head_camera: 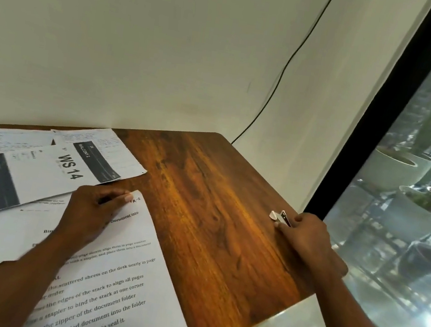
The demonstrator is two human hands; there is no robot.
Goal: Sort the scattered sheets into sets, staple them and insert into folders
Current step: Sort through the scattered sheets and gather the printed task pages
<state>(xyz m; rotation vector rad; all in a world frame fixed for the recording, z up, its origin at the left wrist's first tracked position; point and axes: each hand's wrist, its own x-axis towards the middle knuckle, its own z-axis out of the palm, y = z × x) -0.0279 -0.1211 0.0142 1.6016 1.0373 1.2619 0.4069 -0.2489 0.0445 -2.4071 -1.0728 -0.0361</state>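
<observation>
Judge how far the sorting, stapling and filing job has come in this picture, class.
Done: little; the sheets lie overlapped, not in sets. In hand: the left hand presses the instruction sheet at its top corner, while the right hand grips what looks like a small stapler at the table edge. Left: sorting, stapling, filing; no folder shows.

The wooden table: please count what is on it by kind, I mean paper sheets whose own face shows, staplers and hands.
Paper sheets: 5, the instruction sheet, the WS 14 sheet, the Balcony sheet and two more; others may lie hidden.
Stapler: 1
Hands: 2, left hand, right hand
Total: 8
</observation>
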